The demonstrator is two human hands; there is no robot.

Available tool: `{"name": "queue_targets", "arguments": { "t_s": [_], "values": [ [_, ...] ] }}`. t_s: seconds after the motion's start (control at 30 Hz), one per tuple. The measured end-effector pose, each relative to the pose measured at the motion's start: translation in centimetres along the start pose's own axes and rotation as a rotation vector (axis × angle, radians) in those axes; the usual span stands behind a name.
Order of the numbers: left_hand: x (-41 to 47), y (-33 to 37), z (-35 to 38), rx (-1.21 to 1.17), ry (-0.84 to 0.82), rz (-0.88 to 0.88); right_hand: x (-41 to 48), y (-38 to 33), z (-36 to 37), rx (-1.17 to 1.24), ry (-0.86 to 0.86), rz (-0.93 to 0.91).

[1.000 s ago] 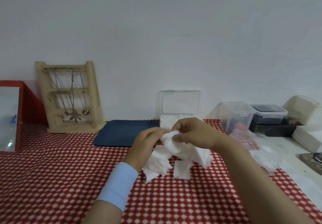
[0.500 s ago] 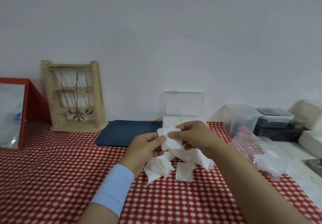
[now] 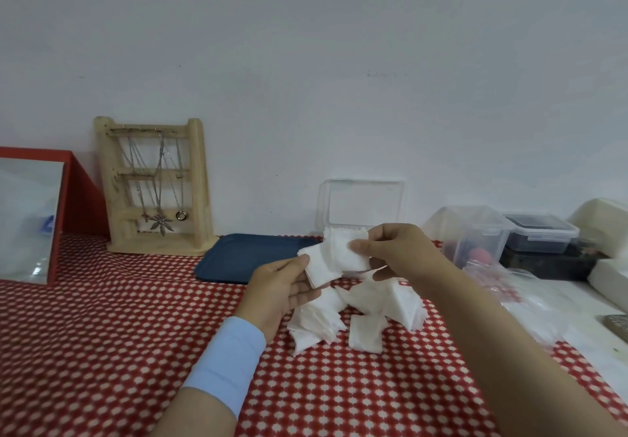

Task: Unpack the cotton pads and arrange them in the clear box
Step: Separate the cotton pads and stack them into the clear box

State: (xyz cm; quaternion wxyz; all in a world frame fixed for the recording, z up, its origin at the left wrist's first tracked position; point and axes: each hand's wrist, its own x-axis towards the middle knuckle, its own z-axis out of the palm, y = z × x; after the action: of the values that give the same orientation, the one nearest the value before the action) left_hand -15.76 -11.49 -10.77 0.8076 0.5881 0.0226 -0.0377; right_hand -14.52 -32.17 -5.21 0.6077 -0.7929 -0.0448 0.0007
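A small stack of white cotton pads [image 3: 331,260] is held above the table between both hands. My left hand [image 3: 283,292] pinches its left edge with thumb on top and fingers under it. My right hand [image 3: 396,253] pinches its right side. Below them a loose heap of cotton pads [image 3: 367,311] lies on the red checked cloth. The clear box [image 3: 362,205] stands behind at the wall with its lid up; pads show inside it, partly hidden by my hands.
A dark blue tray [image 3: 248,258] lies left of the box. A wooden jewellery stand [image 3: 153,185] and a red-framed mirror [image 3: 30,216] stand at the back left. Clear containers [image 3: 475,233], a crumpled plastic bag [image 3: 516,287] and white boxes sit at the right.
Both hands have lifted a small stack of pads up off the heap and drawn it out flat between them; earlier they were down in the heap gathering pads.
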Motion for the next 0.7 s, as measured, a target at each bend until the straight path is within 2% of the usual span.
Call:
{"name": "queue_targets", "arguments": {
  "t_s": [0.1,0.17,0.43,0.6,0.7],
  "values": [
    [-0.2,0.2,0.1,0.023,-0.027,-0.016,-0.4,-0.4,0.0,-0.016,-0.143,-0.023],
    [-0.5,0.3,0.4,0.044,-0.073,-0.026,-0.5,-0.5,0.6,-0.058,-0.172,-0.027],
    [-0.9,0.9,1.0,-0.029,-0.133,-0.070,-0.4,-0.5,1.7,-0.168,-0.081,-0.041],
    [-1.1,0.6,0.7,0.183,-0.165,0.004,-0.4,-0.6,2.0,-0.210,-0.051,-0.078],
    [-1.1,0.7,0.7,0.129,-0.151,-0.014,-0.3,-0.6,1.9,-0.245,-0.003,-0.076]
  ]
}}
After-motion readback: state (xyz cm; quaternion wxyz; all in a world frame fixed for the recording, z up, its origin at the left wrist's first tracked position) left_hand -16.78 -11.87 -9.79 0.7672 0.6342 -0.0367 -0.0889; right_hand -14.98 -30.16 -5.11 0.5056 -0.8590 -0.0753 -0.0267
